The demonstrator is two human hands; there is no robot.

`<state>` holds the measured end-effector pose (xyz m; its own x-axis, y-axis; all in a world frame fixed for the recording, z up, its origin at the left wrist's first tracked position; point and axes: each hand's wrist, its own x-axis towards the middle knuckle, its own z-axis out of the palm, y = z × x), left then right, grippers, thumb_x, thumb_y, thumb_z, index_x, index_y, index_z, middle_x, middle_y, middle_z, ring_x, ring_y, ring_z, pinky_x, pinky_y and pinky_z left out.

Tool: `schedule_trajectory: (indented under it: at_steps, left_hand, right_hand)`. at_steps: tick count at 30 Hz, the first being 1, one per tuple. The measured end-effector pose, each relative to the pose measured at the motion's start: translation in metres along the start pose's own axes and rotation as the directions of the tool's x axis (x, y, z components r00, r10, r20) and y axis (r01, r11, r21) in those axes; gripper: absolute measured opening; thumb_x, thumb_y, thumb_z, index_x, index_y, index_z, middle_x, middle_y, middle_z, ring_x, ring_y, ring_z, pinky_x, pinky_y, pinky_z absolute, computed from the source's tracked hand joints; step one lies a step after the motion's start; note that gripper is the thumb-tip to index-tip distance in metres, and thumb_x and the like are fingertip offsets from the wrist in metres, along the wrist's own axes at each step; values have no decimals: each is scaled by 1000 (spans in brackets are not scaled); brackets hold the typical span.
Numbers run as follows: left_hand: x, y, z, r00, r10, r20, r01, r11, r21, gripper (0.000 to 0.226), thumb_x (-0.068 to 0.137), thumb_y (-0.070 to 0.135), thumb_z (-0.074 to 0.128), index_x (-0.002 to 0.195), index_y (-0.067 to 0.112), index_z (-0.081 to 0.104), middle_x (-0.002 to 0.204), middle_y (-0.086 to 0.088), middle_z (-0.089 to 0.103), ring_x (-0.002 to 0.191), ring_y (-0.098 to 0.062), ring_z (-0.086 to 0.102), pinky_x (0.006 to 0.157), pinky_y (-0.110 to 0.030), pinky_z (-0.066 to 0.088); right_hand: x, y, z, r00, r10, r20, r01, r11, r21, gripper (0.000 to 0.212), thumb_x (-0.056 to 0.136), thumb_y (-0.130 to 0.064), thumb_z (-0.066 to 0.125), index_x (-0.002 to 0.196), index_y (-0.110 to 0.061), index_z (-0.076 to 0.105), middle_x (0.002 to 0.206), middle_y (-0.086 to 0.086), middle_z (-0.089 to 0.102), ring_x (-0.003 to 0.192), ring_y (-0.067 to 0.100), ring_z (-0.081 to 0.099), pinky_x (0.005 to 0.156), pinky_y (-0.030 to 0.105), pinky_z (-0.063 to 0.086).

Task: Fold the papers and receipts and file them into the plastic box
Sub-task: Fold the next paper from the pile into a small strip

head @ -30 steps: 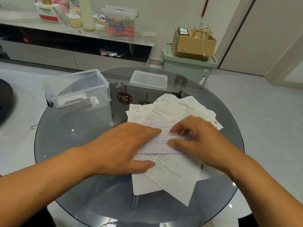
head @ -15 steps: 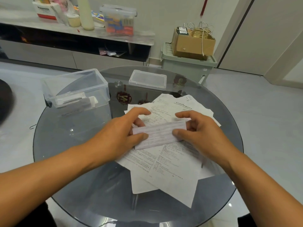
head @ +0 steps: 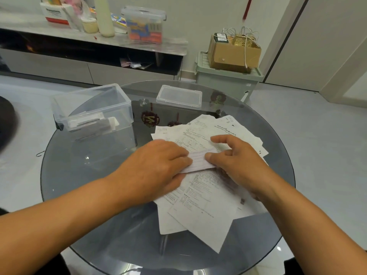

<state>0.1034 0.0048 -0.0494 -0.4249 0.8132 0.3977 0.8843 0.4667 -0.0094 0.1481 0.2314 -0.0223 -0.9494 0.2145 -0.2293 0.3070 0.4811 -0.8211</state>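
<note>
Now flat on the pile again, folded slip under left hand (fingers straight), right hand pinching its end.

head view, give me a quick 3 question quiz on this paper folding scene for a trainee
1. True or false: the clear plastic box on the glass table already holds some folded papers.
2. Which hand lies flat on the folded receipt? A) left hand B) right hand C) neither
3. Fill in: the box's loose lid lies on the ____ side of the table, beyond the paper pile.

Key
1. True: folded slips stand along its near wall.
2. A: the left hand presses it flat; the right pinches its right end.
3. Far.
</note>
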Motion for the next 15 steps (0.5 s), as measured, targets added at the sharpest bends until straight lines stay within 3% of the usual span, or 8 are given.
schedule_trajectory:
  at_steps: [3,6,8,10,12,15]
  left_hand:
    - [0,-4,0,990,-38,-133,36,999,-21,16,93,24,70,106,19,77,106,0,70,89,-23,60,70,-40,47]
    - [-1,-9,-6,954,-222,-200,159,944,-290,10,93,29,67,96,26,77,95,12,69,82,-10,52,71,-30,44]
    - [-4,-10,-11,912,-391,-124,253,774,-580,9,88,19,75,90,28,75,89,13,69,79,-10,58,70,-26,48]
    - [-7,-6,-15,885,-464,-47,298,639,-710,15,84,12,78,88,26,74,87,8,71,82,-17,65,73,-33,54]
    - [-9,0,-18,900,-428,-81,241,645,-726,12,83,13,79,88,22,73,90,8,73,87,-18,69,77,-32,56]
    - [-10,6,-22,919,-326,-224,111,757,-644,17,85,21,75,100,24,68,91,17,68,88,-4,66,80,-14,52]
  right_hand:
    - [-7,-9,-3,985,-155,75,142,978,155,39,89,-40,78,125,-42,64,79,-6,71,71,2,66,76,27,49]
    - [-11,-15,-9,922,-312,230,232,919,318,78,70,-38,89,138,-46,54,104,-2,74,90,10,69,87,28,58]
    - [-9,-15,-7,920,-361,153,314,912,263,84,64,-42,92,138,-50,53,116,-8,69,100,13,68,93,35,58]
    - [-9,-15,0,937,-344,55,321,914,247,73,67,-42,88,133,-47,59,121,-12,67,106,11,68,93,36,59]
    - [-10,-13,8,960,-271,67,235,914,330,59,74,-39,87,128,-43,63,123,-7,70,105,15,73,90,40,61]
    - [-13,-12,16,970,-183,161,108,914,392,47,84,-24,86,124,-39,66,121,0,74,102,22,76,90,44,61]
